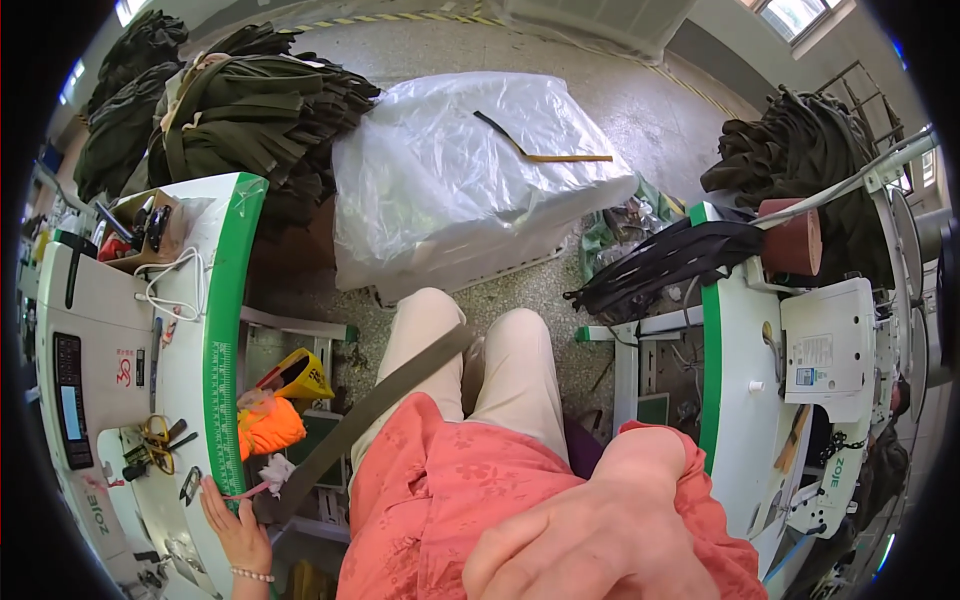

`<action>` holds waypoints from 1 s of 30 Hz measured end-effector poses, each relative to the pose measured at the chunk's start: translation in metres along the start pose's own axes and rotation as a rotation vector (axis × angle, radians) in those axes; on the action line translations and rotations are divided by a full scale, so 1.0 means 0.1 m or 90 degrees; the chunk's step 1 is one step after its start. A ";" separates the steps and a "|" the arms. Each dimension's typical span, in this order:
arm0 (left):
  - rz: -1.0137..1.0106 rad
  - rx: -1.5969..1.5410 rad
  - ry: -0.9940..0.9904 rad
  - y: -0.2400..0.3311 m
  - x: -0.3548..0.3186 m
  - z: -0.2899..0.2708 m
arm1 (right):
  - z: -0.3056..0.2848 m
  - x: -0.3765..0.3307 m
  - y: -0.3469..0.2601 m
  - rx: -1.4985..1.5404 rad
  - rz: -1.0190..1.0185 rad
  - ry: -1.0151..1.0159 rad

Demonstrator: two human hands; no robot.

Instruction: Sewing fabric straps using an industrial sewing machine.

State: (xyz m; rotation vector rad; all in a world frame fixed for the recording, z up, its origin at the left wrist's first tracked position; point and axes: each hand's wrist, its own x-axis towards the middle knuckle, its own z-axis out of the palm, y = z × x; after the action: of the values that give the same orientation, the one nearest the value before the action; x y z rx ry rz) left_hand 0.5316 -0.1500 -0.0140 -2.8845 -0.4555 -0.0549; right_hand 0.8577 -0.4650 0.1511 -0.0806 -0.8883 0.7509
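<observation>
Head view: shows long, flat olive-green fabric strip (383, 408) over cream-trousered left thigh (418, 330), slanting forward-right from near bare left hand (238, 535), the nearer, fingers straight; cannot tell grasp of bent right hand (600, 545).

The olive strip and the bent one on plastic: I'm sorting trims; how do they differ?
The olive strip looks one colour; the bent strip is part black, part yellowish. The olive strip looks wider and fairly straight; the bent strip, narrower and kinked. The olive strip crosses the cream trousers; the bent strip lies on white plastic. Both are long.
</observation>
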 end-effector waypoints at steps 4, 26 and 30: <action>0.082 0.084 0.040 -0.09 -0.05 0.20 | -0.42 0.07 -0.24 -0.072 -0.001 -0.102; -0.270 -0.723 0.011 2.70 6.56 2.79 | -8.76 -1.64 -3.99 -1.517 0.354 0.973; -0.326 -0.614 0.008 2.79 6.83 3.13 | -9.43 -1.61 -4.22 -0.954 0.697 1.027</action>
State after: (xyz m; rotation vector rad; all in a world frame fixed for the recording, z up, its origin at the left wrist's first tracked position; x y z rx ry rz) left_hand 1.2677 -0.1340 -0.3295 -3.5387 -1.5059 -0.4966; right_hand 1.7158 -0.6596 -0.4139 -2.2779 0.4836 0.5248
